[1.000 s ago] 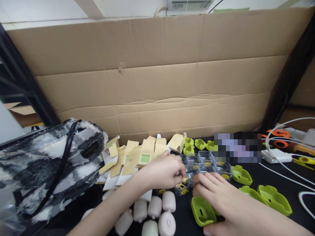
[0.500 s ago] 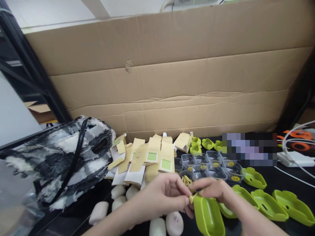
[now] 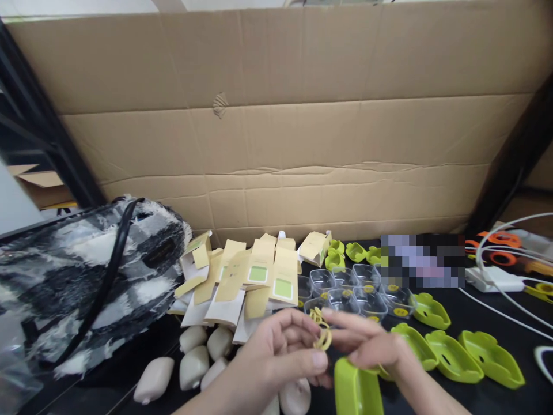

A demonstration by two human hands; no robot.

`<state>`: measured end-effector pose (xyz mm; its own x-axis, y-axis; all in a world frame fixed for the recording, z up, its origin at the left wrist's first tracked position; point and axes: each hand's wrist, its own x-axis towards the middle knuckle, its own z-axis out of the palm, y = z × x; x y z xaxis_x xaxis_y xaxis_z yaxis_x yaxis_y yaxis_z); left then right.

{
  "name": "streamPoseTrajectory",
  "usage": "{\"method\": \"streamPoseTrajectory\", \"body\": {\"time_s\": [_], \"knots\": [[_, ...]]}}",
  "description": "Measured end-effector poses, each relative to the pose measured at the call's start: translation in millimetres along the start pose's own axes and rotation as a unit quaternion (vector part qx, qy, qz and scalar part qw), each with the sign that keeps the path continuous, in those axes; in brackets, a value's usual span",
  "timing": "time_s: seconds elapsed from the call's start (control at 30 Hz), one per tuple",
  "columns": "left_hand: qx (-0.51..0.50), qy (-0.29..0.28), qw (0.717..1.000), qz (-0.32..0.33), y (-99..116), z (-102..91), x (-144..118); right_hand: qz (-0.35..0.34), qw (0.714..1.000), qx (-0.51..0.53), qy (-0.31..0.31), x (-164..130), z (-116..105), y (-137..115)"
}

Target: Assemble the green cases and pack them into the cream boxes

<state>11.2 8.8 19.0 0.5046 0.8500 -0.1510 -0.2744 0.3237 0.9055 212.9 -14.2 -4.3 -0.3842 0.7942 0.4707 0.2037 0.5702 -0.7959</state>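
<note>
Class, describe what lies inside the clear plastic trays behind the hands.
Several clear plastic trays each hold a small yellow ring piece. The left hand and right hand cover the nearest tray's contents.

Both hands sit low in the frame, centre bottom. My left hand (image 3: 280, 357) comes in from the lower left, fingers curled, thumb stretched rightward. My right hand (image 3: 371, 349) enters from the lower right, forearm running off the bottom edge, index finger extended leftward. Fingertips of both hands meet, pinching.
</note>
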Motion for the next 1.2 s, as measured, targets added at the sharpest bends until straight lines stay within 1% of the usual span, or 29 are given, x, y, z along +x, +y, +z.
{"method": "streamPoseTrajectory", "body": {"time_s": [0.07, 0.13, 0.2, 0.37, 0.47, 0.53, 0.6, 0.7, 0.83, 0.9, 0.97, 1.03, 1.1, 1.2], "knots": [[0.053, 0.012, 0.998, 0.033, 2.4, -3.3, 0.1, 0.018, 0.999, 0.012, 0.035, 3.1, -1.0, 1.5], [0.11, 0.027, 0.992, 0.062, 3.8, -6.4, -0.4, 0.042, 0.995, 0.018, 0.083, 6.5, -1.4, 4.4], [0.14, 0.026, 0.987, 0.076, 3.6, -8.3, -1.3, 0.071, 0.991, 0.016, 0.112, 9.2, -0.4, 6.4], [0.097, 0.022, 0.992, 0.083, 0.2, -6.5, -4.2, 0.161, 0.983, 0.018, 0.084, 9.1, 7.3, 4.6], [0.147, 0.049, 0.983, 0.095, -2.4, -4.6, -7.5, 0.184, 0.98, 0.028, 0.072, 7.4, 10.1, 5.2], [0.209, 0.064, 0.969, 0.112, -4.7, -4.9, -10.0, 0.176, 0.983, 0.023, 0.055, 6.9, 10.0, 8.1], [0.259, 0.065, 0.953, 0.139, -7.1, -6.1, -11.5, 0.157, 0.987, 0.011, 0.033, 6.6, 9.0, 11.9], [0.283, 0.055, 0.944, 0.163, -9.2, -8.0, -11.2, 0.136, 0.99, -0.025, 0.007, 5.8, 7.8, 15.2], [0.341, 0.08, 0.915, 0.202, -10.0, -8.7, -9.2, 0.127, 0.99, -0.067, 0.002, 4.8, 8.5, 13.8], [0.34, 0.084, 0.913, 0.211, -10.2, -8.5, -9.0, 0.112, 0.991, -0.07, 0.005, 4.8, 9.0, 12.8], [0.322, 0.085, 0.922, 0.199, -9.5, -8.1, -9.2, 0.103, 0.992, -0.073, 0.005, 5.3, 8.9, 12.1], [0.325, 0.089, 0.924, 0.182, -7.5, -7.7, -9.5, 0.1, 0.992, -0.075, 0.0, 6.1, 7.9, 11.5], [0.347, 0.094, 0.915, 0.183, -4.7, -7.7, -9.5, 0.095, 0.993, -0.075, -0.002, 6.7, 6.5, 10.4], [0.385, 0.083, 0.894, 0.215, -2.6, -8.4, -9.7, 0.096, 0.993, -0.06, 0.015, 5.9, 6.0, 9.0]]}}
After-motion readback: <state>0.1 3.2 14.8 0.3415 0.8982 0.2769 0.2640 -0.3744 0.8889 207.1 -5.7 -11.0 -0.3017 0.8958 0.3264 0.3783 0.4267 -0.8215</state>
